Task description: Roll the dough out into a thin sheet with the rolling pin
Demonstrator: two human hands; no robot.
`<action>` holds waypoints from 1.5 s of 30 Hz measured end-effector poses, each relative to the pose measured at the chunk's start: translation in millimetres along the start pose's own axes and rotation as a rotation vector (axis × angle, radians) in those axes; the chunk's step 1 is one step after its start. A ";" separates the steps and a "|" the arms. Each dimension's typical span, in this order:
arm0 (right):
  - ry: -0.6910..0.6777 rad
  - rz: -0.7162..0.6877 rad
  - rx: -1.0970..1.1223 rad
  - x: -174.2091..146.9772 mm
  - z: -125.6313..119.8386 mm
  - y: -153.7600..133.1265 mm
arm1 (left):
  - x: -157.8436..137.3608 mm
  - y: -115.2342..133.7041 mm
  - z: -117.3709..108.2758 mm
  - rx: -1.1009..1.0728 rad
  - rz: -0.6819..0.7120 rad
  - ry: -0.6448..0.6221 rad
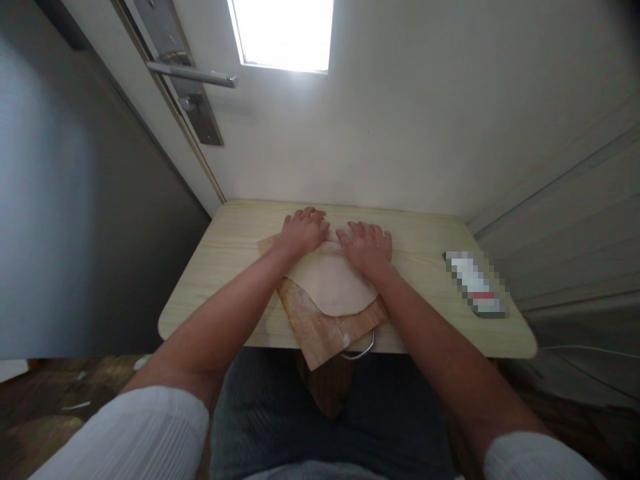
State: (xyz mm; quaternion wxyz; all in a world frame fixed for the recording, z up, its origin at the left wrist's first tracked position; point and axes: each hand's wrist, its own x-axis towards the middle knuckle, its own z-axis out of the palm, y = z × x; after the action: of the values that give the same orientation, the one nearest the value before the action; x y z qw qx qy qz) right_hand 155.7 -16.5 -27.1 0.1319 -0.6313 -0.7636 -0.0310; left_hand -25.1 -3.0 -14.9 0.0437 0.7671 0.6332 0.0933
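A thin, pale sheet of dough [335,287] lies over a wooden board [315,333] dusted with flour. At the dough's far side, my left hand [305,230] rests palm down, fingers reaching forward and slightly bent. Beside it, my right hand [367,247] also presses palm down, its fingers spread. A pale, roll-like ridge shows in the gap between the hands; whether it is a rolling pin or rolled dough I cannot tell. What lies beneath both palms is hidden. The near corner of the board sticks out past the table edge, next to a curved metal handle [363,350].
The small light-wood table [215,280] stands against a white door [390,133] with a metal lever handle [193,73]. A pixelated, phone-like object [473,283] lies at the table's right. A grey panel [100,233] rises on the left.
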 end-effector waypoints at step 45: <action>0.058 -0.160 0.066 -144.5 -26.2 -13.8 | -131.0 24.0 3.2 -0.079 0.021 0.124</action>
State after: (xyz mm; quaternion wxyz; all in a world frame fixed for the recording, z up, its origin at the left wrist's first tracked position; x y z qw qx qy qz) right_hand 170.8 -163.0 -35.0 0.1717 -0.5626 -0.8080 -0.0345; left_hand -25.0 -135.8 -25.1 0.0338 0.7642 0.6223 0.1661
